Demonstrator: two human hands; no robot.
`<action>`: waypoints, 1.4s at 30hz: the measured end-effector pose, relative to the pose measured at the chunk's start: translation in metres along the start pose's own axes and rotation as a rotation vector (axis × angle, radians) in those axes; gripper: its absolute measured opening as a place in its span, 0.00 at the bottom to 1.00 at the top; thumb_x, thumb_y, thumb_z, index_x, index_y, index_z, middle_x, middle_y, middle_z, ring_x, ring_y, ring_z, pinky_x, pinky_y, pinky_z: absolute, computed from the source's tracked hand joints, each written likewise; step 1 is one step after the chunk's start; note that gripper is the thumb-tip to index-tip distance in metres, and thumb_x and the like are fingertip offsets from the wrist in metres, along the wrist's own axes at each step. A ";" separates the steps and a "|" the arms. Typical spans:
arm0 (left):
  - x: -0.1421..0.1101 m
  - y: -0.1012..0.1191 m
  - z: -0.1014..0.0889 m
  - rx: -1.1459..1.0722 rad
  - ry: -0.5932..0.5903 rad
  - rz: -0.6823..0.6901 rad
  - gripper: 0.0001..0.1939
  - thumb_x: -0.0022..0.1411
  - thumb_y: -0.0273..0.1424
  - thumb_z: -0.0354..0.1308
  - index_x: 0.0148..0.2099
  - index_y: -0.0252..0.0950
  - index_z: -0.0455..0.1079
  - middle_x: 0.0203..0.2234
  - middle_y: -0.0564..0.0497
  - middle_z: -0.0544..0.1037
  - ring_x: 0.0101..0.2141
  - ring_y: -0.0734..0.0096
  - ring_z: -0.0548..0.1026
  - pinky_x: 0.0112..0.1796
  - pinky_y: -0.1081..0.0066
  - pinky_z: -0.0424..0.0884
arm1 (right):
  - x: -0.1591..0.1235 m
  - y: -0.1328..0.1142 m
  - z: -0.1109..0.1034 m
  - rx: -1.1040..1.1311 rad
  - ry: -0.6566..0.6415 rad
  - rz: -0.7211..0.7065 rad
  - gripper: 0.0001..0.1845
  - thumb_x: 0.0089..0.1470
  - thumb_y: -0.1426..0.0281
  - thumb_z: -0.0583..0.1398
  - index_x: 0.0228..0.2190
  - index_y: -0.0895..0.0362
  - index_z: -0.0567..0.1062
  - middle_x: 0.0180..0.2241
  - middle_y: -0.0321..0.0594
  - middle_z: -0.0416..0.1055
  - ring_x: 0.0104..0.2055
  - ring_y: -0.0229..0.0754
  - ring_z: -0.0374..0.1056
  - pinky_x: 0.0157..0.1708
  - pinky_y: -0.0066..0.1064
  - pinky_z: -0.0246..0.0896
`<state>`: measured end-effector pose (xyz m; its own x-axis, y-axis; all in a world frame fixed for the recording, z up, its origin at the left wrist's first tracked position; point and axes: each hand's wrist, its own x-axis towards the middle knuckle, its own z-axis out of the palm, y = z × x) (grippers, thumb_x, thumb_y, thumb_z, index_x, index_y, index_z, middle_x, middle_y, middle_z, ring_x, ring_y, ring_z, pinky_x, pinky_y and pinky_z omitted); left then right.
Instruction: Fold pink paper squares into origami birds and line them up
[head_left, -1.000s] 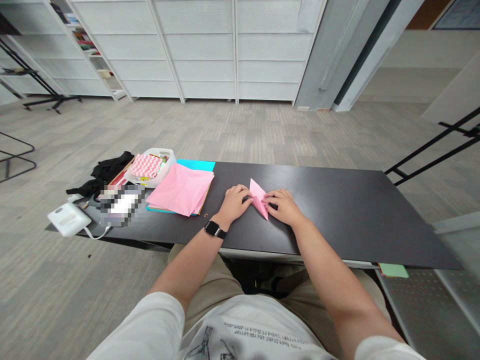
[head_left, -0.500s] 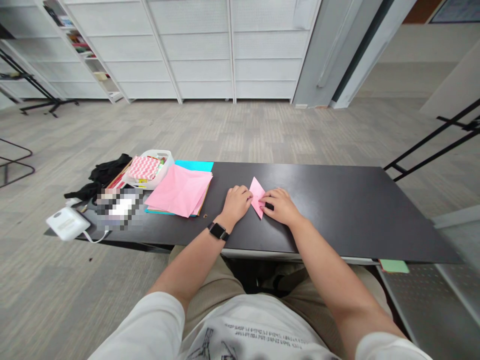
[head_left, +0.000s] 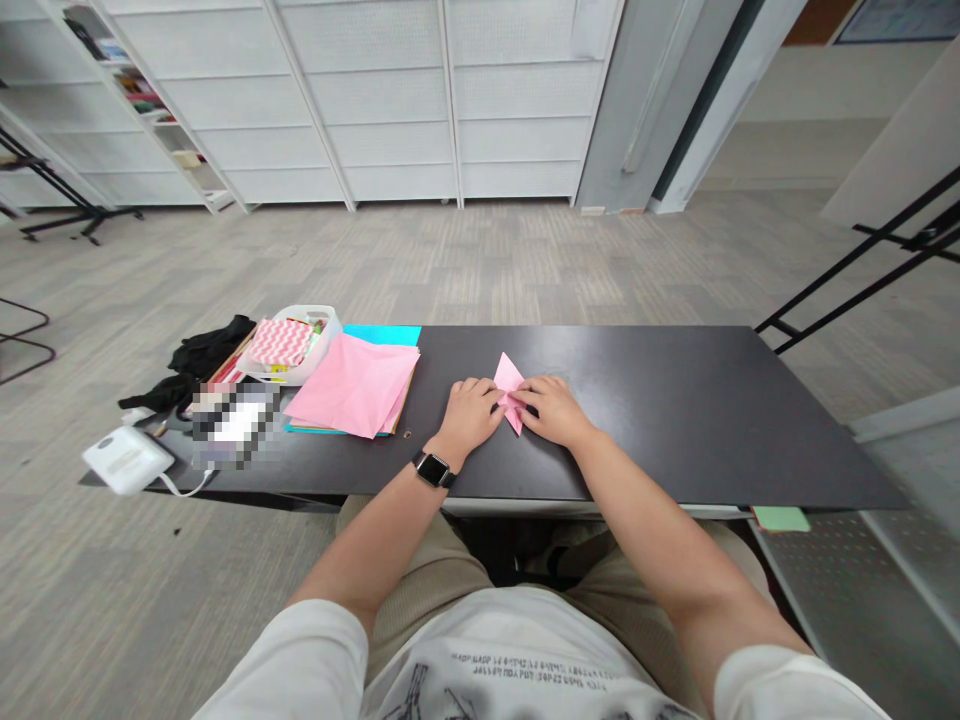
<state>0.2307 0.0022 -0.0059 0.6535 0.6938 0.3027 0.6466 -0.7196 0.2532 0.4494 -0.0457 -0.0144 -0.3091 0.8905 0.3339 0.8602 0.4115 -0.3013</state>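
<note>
A small piece of folded pink paper [head_left: 508,370] lies on the dark table, pointed at its far and near ends. My left hand [head_left: 470,411] presses on its left edge, thumb and fingertips closed on the paper. From the other side, my right hand [head_left: 553,408] grips the right edge, with the thumb and index finger near the middle fold. Fingers cover both sides of the paper, so its full outline is partly hidden. A black watch [head_left: 433,468] is on my left wrist.
Left of my hands lies a stack of coloured paper [head_left: 352,385], pink on top. Beyond it stand a white basket [head_left: 326,345] with a pink-patterned item, black cloth [head_left: 210,345], a blurred-out device [head_left: 238,420] and a white power bank [head_left: 127,458] with a cable. The table [head_left: 675,410] extends right.
My fingertips have moved closer together over the paper's middle, and its sides now look drawn inward. The whole view has shifted slightly.
</note>
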 end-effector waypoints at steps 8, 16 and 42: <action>0.003 0.010 0.004 0.047 0.017 -0.009 0.12 0.75 0.34 0.53 0.52 0.41 0.77 0.50 0.42 0.77 0.52 0.51 0.70 0.53 0.50 0.63 | 0.001 -0.001 0.005 -0.076 0.000 0.069 0.17 0.65 0.67 0.61 0.53 0.49 0.82 0.51 0.45 0.76 0.54 0.54 0.68 0.57 0.49 0.55; -0.004 0.005 -0.005 0.016 -0.007 0.025 0.16 0.69 0.43 0.62 0.54 0.42 0.74 0.51 0.43 0.76 0.54 0.51 0.71 0.57 0.50 0.62 | 0.000 0.000 0.006 -0.059 0.020 0.067 0.16 0.66 0.66 0.61 0.53 0.47 0.82 0.51 0.44 0.76 0.53 0.52 0.67 0.56 0.48 0.55; 0.002 -0.016 0.002 -0.228 -0.049 0.137 0.18 0.66 0.28 0.59 0.57 0.43 0.76 0.56 0.47 0.79 0.58 0.57 0.75 0.61 0.53 0.70 | -0.003 0.011 0.001 0.112 0.042 0.073 0.24 0.58 0.79 0.57 0.51 0.48 0.80 0.53 0.39 0.80 0.55 0.49 0.72 0.56 0.44 0.61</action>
<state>0.2227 0.0149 -0.0108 0.7505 0.5864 0.3049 0.4496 -0.7911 0.4148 0.4591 -0.0441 -0.0194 -0.2285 0.9108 0.3438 0.8282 0.3674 -0.4231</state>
